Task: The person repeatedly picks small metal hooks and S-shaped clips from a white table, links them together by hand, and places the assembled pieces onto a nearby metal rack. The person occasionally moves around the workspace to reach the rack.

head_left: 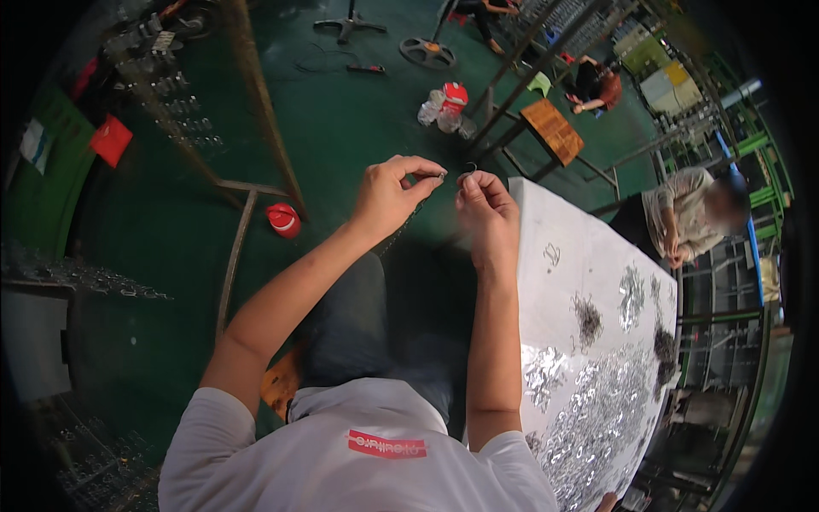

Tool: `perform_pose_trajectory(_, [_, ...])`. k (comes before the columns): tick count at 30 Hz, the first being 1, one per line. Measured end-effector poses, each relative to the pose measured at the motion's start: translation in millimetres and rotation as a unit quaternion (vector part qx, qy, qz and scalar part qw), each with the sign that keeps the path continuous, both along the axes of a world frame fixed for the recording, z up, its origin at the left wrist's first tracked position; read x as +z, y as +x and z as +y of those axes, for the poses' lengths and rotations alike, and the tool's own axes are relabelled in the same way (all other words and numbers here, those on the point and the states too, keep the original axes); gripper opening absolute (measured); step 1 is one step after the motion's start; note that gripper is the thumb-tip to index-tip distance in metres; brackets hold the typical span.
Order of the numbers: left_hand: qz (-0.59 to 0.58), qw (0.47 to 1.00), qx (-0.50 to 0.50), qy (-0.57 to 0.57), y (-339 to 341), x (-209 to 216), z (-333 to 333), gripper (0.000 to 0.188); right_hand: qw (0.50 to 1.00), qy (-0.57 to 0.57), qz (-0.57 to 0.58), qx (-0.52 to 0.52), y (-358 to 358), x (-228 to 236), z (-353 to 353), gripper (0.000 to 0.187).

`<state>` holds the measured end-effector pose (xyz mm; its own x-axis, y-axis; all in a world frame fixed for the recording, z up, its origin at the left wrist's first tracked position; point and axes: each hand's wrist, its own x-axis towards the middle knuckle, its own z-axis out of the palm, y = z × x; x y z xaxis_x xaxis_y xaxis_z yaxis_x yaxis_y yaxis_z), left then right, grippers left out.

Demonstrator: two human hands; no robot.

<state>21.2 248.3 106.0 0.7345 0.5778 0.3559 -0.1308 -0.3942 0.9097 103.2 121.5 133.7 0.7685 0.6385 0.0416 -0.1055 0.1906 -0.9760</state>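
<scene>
Both my hands are raised in front of me over the dark green floor, a short gap apart. My left hand (384, 194) is closed in a pinch, thumb and index finger on a small shiny metal piece (443, 175) whose shape I cannot make out. A thin, dark chain-like strand hangs faintly beneath that hand. Beside the table's edge, my right hand (488, 212) is closed too, its fingertips gripping a thin curved metal hook (470, 167) that sticks up above them. The lower fingers of the right hand are folded into the palm.
On my right, a white-covered table (546, 290) carries many loose silvery metal parts (597, 410) and dark heaps of small pieces (587, 320). A person (682, 213) sits across it. Ahead are a wooden stool (553, 130) and metal frames. A red container (283, 220) stands left.
</scene>
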Motion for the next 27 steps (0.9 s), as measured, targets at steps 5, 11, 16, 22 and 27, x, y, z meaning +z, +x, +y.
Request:
perform_pose_trajectory(5, [-0.051, 0.998, 0.048, -0.005, -17.6, 5.6, 23.9, 0.018, 0.999, -0.038, -0.031, -0.009, -9.0, -2.0, 46.6, 0.010])
perform_pose_trajectory(11, [-0.099, 0.986, 0.122, 0.065, -38.0, 3.2, 48.1, 0.015, 0.998, -0.046, -0.052, 0.013, -20.6, -6.5, 88.5, 0.009])
perform_pose_trajectory(16, [-0.137, 0.969, 0.171, 0.117, -56.9, 1.3, 65.3, 0.018, 0.997, -0.034, -0.054, 0.038, -37.6, -8.0, 116.2, 0.007])
perform_pose_trajectory(22, [-0.110, 0.965, 0.215, 0.100, -86.7, 5.3, 74.2, 0.032, 0.992, 0.057, -0.091, 0.066, -62.5, -19.3, 143.3, 0.006])
perform_pose_trajectory(27, [-0.125, 0.934, 0.328, 0.061, -131.8, -26.6, 73.4, 0.038, 0.974, 0.113, -0.098, 0.170, -92.4, -5.9, 165.9, 0.012])
